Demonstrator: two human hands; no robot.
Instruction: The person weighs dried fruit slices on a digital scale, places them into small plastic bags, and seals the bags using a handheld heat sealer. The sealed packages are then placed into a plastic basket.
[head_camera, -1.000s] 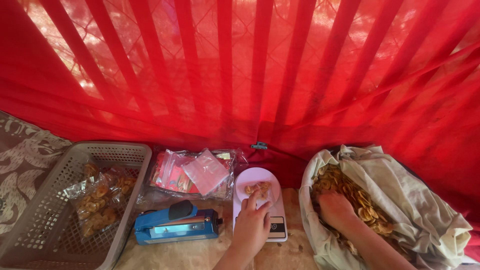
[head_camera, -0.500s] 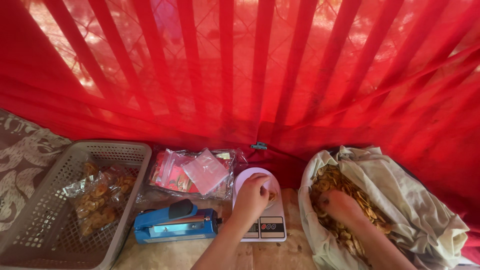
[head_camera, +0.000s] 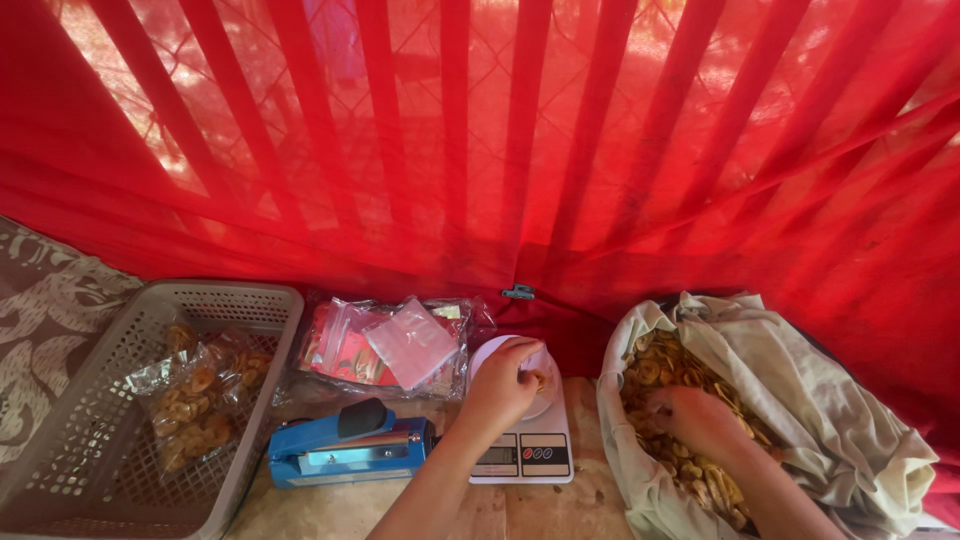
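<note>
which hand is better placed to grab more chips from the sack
Right. The right hand is already buried among the chips inside the cloth sack; the left hand is over the scale.

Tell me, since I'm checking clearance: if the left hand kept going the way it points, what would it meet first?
Probably the white bowl on the scale: the left hand already sits over it; beyond hangs the red curtain.

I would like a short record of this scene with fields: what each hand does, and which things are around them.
left hand: the left hand rests over the white dish on the kitchen scale, pinching a small chip
right hand: the right hand is in the chips inside the cloth sack
beside scale: blue heat sealer, pile of clear pouches
far left: grey basket with packed chip bags
background: red curtain
</note>
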